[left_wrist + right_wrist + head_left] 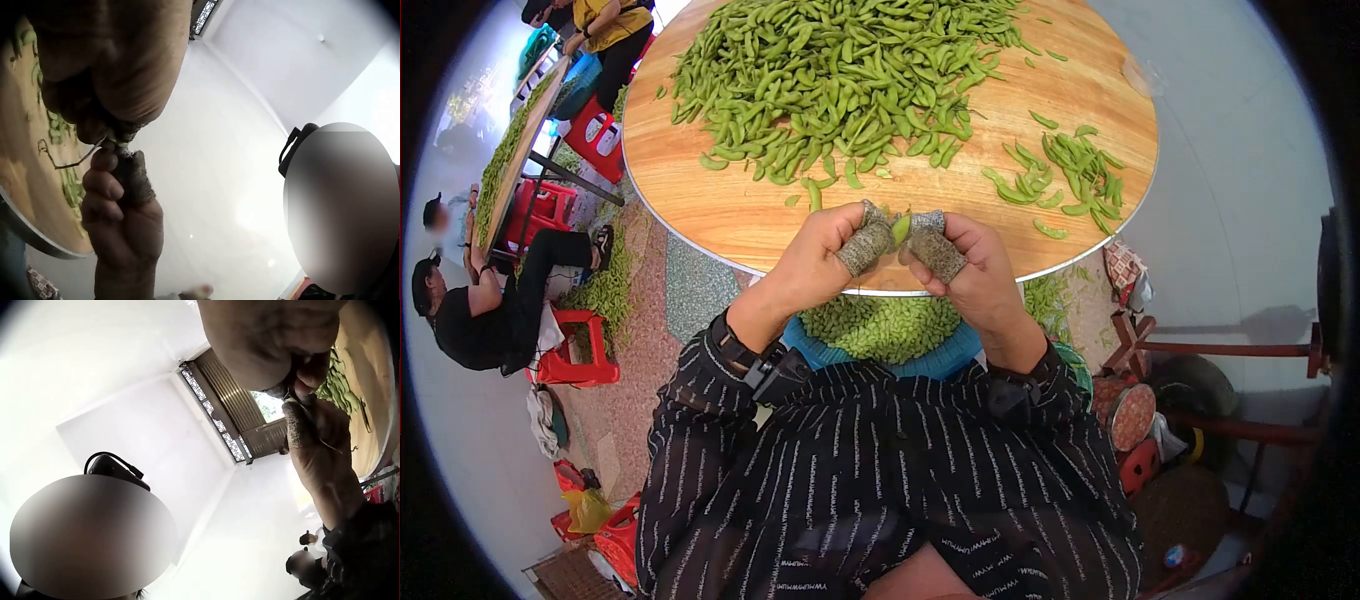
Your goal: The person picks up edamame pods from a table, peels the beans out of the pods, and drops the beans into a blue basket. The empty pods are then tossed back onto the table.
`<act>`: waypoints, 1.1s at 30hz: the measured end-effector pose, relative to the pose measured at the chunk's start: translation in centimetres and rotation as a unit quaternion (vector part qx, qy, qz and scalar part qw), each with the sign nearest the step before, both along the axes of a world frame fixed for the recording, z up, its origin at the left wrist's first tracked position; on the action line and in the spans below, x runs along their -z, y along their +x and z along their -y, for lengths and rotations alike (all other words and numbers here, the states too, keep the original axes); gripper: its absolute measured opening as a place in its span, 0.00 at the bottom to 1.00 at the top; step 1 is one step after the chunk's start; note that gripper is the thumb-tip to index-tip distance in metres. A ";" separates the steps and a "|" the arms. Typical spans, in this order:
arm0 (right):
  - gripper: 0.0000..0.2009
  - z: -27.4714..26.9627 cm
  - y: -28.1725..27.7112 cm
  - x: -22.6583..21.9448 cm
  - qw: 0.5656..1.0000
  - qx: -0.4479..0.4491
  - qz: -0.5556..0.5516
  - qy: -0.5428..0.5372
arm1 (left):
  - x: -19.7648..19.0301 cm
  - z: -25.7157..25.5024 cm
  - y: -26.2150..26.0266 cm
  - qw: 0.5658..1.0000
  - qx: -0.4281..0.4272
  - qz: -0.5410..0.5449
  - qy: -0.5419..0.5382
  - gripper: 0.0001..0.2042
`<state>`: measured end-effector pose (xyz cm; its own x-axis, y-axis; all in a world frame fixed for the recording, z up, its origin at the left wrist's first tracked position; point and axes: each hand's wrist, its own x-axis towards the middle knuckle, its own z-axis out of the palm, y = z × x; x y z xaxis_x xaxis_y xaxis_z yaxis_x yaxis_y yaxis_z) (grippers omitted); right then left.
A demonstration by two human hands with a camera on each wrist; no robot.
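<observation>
A green soybean pod (901,228) is pinched between the two hands over the near edge of the round wooden table (670,170). My left hand (815,260) grips it from the left, and my right hand (982,268) from the right, fingertips meeting at the pod. Grey speckled sleeves cover both thumbs, the left thumb sleeve (866,250) and the right thumb sleeve (937,254) among them. In the left wrist view a thin bent stem (75,164) sticks out at the fingertips. The pod is mostly hidden by fingers in both wrist views.
A big heap of pods (830,80) covers the table's far side; a smaller group (1085,170) lies at right. Below the edge, a blue basket (805,350) holds shelled beans (880,325). At left, a seated person (485,320) works at another table, near red stools (585,350).
</observation>
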<state>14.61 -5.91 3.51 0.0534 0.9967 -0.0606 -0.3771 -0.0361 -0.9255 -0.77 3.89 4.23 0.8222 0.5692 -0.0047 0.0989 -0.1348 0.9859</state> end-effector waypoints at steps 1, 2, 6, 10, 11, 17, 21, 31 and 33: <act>0.10 0.1 0.0 0.0 1.000 -0.002 0.004 -0.010 | 0.0 0.1 0.0 0.999 0.008 -0.008 0.032 0.07; 0.10 0.2 0.1 -0.1 1.000 -0.003 0.009 -0.020 | -0.1 0.1 0.0 0.999 0.008 -0.007 0.031 0.07; 0.09 0.3 -0.1 0.1 1.000 -0.002 0.012 -0.008 | -0.3 0.4 0.0 0.995 0.020 -0.007 0.102 0.06; 0.10 0.4 -0.8 0.9 0.996 0.055 0.062 0.018 | -0.1 0.5 0.0 0.997 0.023 -0.020 0.074 0.06; 0.10 0.3 -0.7 1.0 0.996 0.061 0.053 0.027 | 0.0 0.6 0.1 0.997 0.023 -0.020 0.074 0.06; 0.06 1.1 0.3 0.2 0.997 0.015 -0.080 -0.007 | 0.5 1.0 0.5 0.995 0.002 0.010 0.102 0.06; 0.06 1.4 0.2 1.0 0.997 0.022 -0.077 0.007 | 0.3 1.5 0.7 0.991 0.009 0.007 0.134 0.04; 0.09 1.3 -1.1 1.2 0.994 0.104 0.014 0.003 | 1.1 1.7 0.6 0.982 -0.019 0.038 0.182 0.05; 0.09 1.3 -1.3 1.5 0.992 0.121 0.038 0.020 | 1.5 1.7 0.6 0.992 -0.019 0.023 0.122 0.05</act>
